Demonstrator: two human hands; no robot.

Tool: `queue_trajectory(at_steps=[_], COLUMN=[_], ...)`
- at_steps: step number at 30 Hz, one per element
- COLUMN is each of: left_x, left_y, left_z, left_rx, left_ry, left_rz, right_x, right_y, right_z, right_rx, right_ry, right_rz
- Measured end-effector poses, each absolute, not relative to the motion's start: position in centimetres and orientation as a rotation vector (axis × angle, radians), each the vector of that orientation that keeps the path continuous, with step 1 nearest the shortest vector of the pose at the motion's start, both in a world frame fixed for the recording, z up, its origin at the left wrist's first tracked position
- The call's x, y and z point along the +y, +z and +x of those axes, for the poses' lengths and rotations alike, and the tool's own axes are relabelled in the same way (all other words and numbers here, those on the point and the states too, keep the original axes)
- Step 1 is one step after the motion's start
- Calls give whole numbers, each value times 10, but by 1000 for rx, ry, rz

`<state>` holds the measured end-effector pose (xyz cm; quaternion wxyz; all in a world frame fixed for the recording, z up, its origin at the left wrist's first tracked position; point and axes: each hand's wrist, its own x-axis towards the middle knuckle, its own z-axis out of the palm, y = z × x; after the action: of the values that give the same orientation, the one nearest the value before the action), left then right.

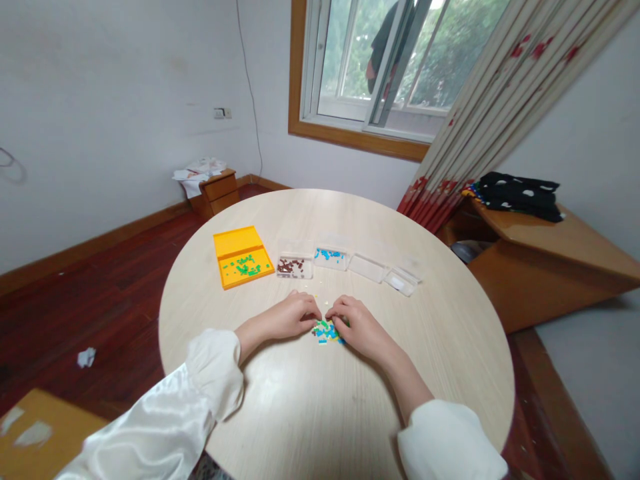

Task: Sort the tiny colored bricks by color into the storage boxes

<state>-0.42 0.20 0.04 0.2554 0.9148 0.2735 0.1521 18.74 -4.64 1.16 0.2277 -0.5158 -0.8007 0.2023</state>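
A small heap of mixed toy bricks (323, 330), blue, green, yellow and brown, lies on the round table in front of me. My left hand (294, 315) rests at the heap's left edge, fingers bent and tips drawn together; anything between them is too small to make out. On the right side, my right hand (359, 325) curls over the heap with thumb and fingers closed in at the bricks. What its fingertips hold is hidden. A few pale yellow bricks (316, 296) lie just beyond both hands.
Behind the hands stand a yellow case (239, 237) with green bricks, a clear box (311, 268) with brown bricks, another clear box (345, 263) with blue bricks, and two further clear boxes to the right. The round table (300, 407) ends near the wooden cabinet (560, 267).
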Motion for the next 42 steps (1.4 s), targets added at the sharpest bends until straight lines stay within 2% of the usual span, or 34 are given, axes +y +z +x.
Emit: queue_trajectory(at_steps=[5, 14, 31, 37, 42], left_x=[2, 0, 3, 4, 4], left_y=[-1, 2, -4, -2, -6], left_z=[-4, -3, -5, -3, 3], left_rx=[760, 709, 783, 918, 911], left_ry=[424, 396, 482, 660, 687], left_rz=[2492, 2510, 2501, 2229, 1750], right_x=[-45, -49, -52, -52, -53], right_y=[10, 16, 18, 16, 16], right_z=[188, 183, 179, 175, 174], right_rx=[-2180, -2213, -2288, -2260, -2251], right_ry=[516, 545, 471, 519, 535], right_rz=[-1500, -1374, -1522, -1521, -1499])
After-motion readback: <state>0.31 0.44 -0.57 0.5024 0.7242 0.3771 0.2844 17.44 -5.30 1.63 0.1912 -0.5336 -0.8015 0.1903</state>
